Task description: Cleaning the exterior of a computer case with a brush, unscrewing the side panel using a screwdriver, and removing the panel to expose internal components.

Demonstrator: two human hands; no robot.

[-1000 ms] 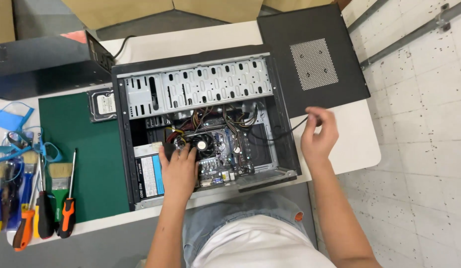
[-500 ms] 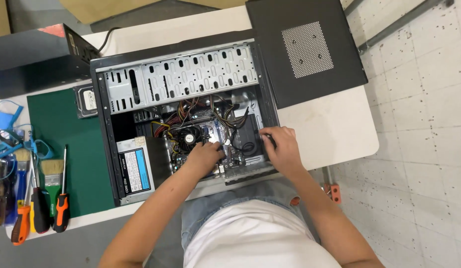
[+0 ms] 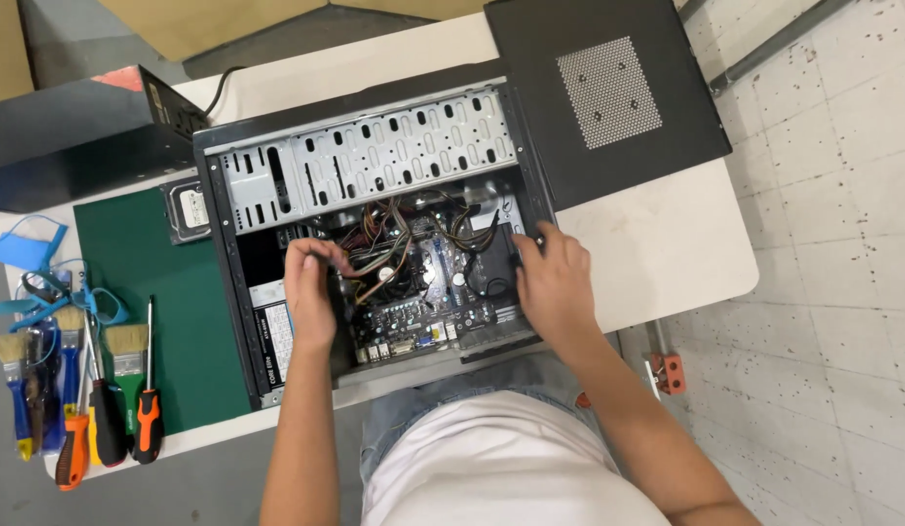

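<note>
An open black computer case (image 3: 228, 292) lies on its side on a white table (image 3: 667, 253). Inside it are a motherboard (image 3: 423, 312), a bundle of coloured cables (image 3: 379, 253) and a silver drive cage (image 3: 375, 156). My left hand (image 3: 311, 287) is inside the case at the left of the motherboard, its fingers curled on the cable bundle. My right hand (image 3: 555, 282) rests at the case's right wall (image 3: 530, 185), with the thumb inside by a black part (image 3: 491, 268) and the fingers over the wall's edge.
The black side panel (image 3: 608, 88) lies at the back right. A green mat (image 3: 146, 282) carries a hard drive (image 3: 188, 209). Screwdrivers (image 3: 146, 429) and brushes (image 3: 9, 390) lie at the left edge, with a black box (image 3: 73, 136) behind them.
My left hand has gone from the middle of the motherboard to the cables at its left. My right hand has moved from the board's front right to the case's right wall.
</note>
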